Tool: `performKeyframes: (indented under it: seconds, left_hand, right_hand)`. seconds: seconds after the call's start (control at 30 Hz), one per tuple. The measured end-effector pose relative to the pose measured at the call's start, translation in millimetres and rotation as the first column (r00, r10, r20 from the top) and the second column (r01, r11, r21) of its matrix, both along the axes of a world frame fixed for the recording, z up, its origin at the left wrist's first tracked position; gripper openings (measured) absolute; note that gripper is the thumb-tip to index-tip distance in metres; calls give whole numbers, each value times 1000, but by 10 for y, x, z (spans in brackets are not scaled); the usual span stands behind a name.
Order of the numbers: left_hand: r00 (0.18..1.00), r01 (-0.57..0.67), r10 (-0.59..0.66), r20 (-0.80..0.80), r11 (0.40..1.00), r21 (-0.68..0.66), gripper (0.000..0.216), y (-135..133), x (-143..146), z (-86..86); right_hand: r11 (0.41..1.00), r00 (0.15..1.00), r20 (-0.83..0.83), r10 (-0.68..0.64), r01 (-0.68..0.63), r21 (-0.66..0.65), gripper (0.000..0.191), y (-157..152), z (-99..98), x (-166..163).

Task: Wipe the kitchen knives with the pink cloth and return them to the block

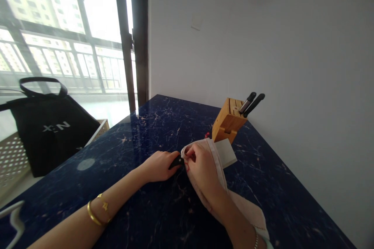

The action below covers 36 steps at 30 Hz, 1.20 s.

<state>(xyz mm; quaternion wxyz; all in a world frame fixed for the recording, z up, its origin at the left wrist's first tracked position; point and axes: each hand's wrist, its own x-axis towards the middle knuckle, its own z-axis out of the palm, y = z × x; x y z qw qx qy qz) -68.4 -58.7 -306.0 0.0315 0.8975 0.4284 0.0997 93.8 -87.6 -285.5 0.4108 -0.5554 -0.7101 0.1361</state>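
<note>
Near the middle of the dark blue bench point(163, 122), the left hand point(159, 166) grips a black handle point(176, 161), apparently a knife's, its far end hidden by cloth. The right hand point(203, 165) pinches the pale pink cloth point(248, 212) there, a white slab point(225, 152) and the wooden knife block point(230, 116) crowding beyond, toward the wall-side edge. Leftward, a broad marbled stretch runs to the bench's left edge, past which sits a black bag point(58, 146).

Overexposed daylight glares through the window point(101, 7) at left, while the wall point(263, 42) dims rightward
</note>
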Motion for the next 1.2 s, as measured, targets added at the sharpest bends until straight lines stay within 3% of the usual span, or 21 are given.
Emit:
performKeyframes:
  seconds: [0.13,0.3,0.5,0.63,0.83,1.2]
  left_hand:
    - [1000,-9,9,-13,1000,-10,20,-4,0,15]
    - [1000,12,-12,-10,1000,21,22,-1,-3,0]
    - [1000,2,-1,-16,1000,17,20,-6,3,8]
    - [1000,-9,9,-11,1000,10,19,-4,0,16]
    - [1000,-21,21,-8,1000,-4,24,12,-12,17]
    - [1000,-13,13,6,1000,-14,26,8,-19,17]
  right_hand:
    - [996,1000,-6,21,-21,-82,15,-23,-16,11]
    - [1000,1000,-24,5,-5,6,12,4,-21,-1]
    - [997,995,101,27,-20,-70,17,-18,-37,46]
    - [999,980,195,30,-21,-49,21,-48,-30,54]
    - [996,948,306,-94,90,27,22,74,-36,254]
    - [936,928,150,-341,320,148,11,243,140,883]
